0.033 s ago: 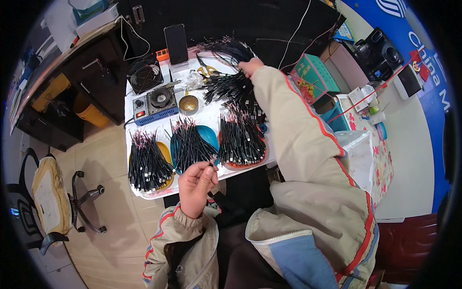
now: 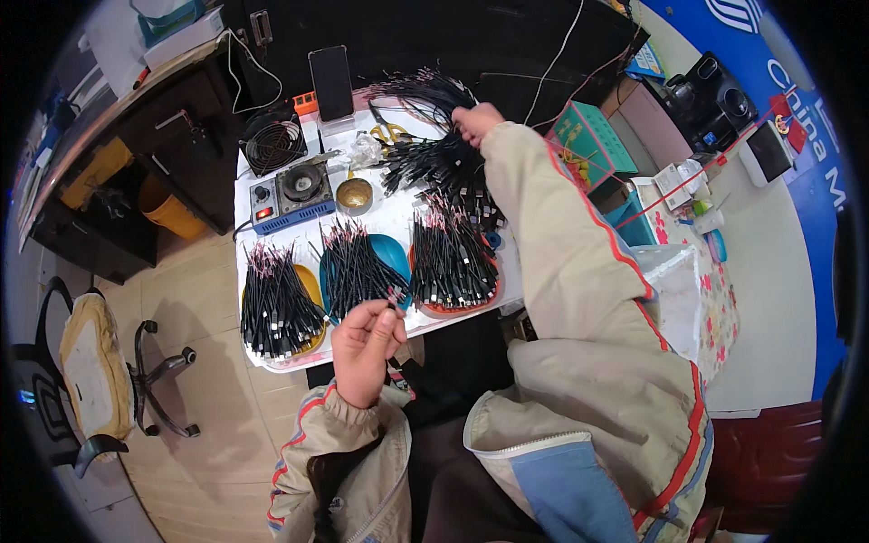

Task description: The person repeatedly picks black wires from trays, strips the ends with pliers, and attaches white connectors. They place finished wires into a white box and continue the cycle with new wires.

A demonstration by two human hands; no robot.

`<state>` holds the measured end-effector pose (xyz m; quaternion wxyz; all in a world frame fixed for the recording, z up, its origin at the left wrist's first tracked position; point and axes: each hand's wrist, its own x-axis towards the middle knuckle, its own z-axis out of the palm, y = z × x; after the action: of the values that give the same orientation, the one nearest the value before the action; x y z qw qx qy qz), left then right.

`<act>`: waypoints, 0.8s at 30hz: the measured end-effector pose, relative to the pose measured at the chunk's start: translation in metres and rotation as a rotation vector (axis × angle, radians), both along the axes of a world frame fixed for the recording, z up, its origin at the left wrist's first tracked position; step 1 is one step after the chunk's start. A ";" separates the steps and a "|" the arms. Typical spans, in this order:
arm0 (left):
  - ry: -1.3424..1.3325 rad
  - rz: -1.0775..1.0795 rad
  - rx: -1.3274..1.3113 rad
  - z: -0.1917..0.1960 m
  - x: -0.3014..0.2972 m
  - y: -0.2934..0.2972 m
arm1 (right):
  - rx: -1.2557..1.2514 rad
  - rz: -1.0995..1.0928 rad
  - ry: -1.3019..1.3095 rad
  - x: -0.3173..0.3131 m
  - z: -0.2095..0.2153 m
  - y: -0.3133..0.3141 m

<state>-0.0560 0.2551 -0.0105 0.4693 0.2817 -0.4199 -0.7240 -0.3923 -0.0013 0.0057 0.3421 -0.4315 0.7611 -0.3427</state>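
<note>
On the white worktable [image 2: 385,210] lie three plates of short black cable pieces: a yellow plate [image 2: 312,288] at the left, a blue plate [image 2: 396,253] in the middle, an orange-red plate [image 2: 453,309] at the right. My left hand [image 2: 364,348] is near the table's front edge, fingers pinched on a thin black cable piece [image 2: 395,294] by the blue plate. My right arm stretches across the table; my right hand [image 2: 476,120] is closed on a loose heap of black cables [image 2: 434,149] at the far side.
A blue soldering pot unit [image 2: 291,195], a small black fan [image 2: 273,145], a brass bowl [image 2: 354,194], yellow-handled scissors [image 2: 391,133] and an upright phone [image 2: 331,83] stand at the table's back. A teal box [image 2: 590,140] is on the right, an office chair [image 2: 100,371] on the left.
</note>
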 end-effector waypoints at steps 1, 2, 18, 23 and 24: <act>0.016 0.030 -0.006 0.002 0.000 0.000 | -0.050 -0.028 -0.239 -0.002 0.020 0.011; 0.048 0.052 0.000 0.005 0.000 -0.001 | -0.156 0.074 -0.465 0.000 0.039 0.028; 0.343 0.231 -0.191 0.065 0.009 -0.003 | -0.533 0.970 0.634 0.192 -0.028 0.363; 0.274 0.179 -0.317 0.061 0.026 0.035 | -0.372 0.908 -0.070 0.179 -0.006 0.337; 0.252 0.164 -0.345 0.059 0.028 0.041 | -0.303 0.802 -0.272 0.177 0.006 0.328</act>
<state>-0.0284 0.2965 0.0482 0.6166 0.1379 -0.4511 -0.6303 -0.2149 0.3271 0.0119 0.4779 -0.6888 0.4228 -0.3441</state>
